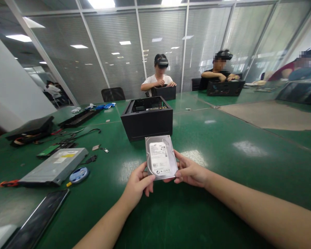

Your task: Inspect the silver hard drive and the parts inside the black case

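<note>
A silver hard drive (160,157) with a white printed label faces me, tilted up above the green table. My left hand (139,181) grips its lower left corner, thumb on the front edge. On the other side, my right hand (189,170) holds the lower right edge, its fingers partly hidden behind the drive. Just beyond the drive stands a black computer case (147,121) with its top side uncovered, showing a dark inside.
To the left lie an optical drive (54,167), a blue round container (79,175), an orange-handled screwdriver (9,183), a green circuit board (50,149), cables and a dark flat panel (38,219). Across the table (223,155), people work at other black cases (225,87).
</note>
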The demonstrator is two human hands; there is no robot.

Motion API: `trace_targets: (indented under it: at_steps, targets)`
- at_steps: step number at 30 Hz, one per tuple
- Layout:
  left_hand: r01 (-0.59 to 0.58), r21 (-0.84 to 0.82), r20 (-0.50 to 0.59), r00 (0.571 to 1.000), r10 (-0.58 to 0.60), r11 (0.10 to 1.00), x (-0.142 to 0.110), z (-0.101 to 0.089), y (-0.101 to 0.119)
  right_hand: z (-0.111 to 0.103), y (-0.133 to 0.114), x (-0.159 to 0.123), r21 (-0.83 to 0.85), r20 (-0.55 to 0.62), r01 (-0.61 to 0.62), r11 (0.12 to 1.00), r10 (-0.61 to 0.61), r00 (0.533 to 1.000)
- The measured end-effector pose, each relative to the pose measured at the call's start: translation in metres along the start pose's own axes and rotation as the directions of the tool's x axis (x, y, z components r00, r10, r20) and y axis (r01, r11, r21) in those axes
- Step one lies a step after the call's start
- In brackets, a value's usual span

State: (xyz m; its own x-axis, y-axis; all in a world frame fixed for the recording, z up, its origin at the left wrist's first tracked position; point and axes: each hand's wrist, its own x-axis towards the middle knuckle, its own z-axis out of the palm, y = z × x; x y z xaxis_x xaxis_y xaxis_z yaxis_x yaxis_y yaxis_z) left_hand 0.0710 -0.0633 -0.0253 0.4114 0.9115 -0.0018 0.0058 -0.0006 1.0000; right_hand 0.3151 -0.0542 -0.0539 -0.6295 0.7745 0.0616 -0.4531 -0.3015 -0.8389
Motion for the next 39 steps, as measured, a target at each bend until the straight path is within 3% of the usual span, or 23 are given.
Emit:
trace_targets:
  at_steps: [8,11,24,32,36,39]
  targets:
    - [0.024,-0.127,-0.047,0.998,-0.031,0.992,0.002,0.004,0.003,0.002,-0.005,0.0,0.024,0.049,-0.008,1.0,0.007,0.999]
    - [0.052,-0.153,-0.019,0.998,-0.056,0.987,0.004,0.001,0.0,0.001,-0.006,-0.001,0.029,0.061,-0.011,1.0,0.01,0.998]
    - [0.04,-0.124,-0.006,0.999,-0.041,0.991,0.004,0.0,0.0,0.001,-0.003,0.001,0.028,0.063,0.032,0.999,-0.033,0.997]
    - [0.011,-0.013,0.086,0.996,-0.009,1.0,0.003,-0.004,-0.005,0.006,0.0,0.003,0.013,-0.083,0.06,0.998,-0.058,0.995]
    - [-0.025,0.021,0.063,0.998,0.024,0.999,0.0,-0.001,-0.006,0.01,0.002,0.006,0.025,-0.189,0.05,0.998,-0.044,0.981]
    - [-0.046,0.051,0.049,0.998,0.044,0.998,-0.003,0.004,-0.004,0.014,0.007,0.01,0.049,-0.306,0.127,0.991,-0.106,0.946]
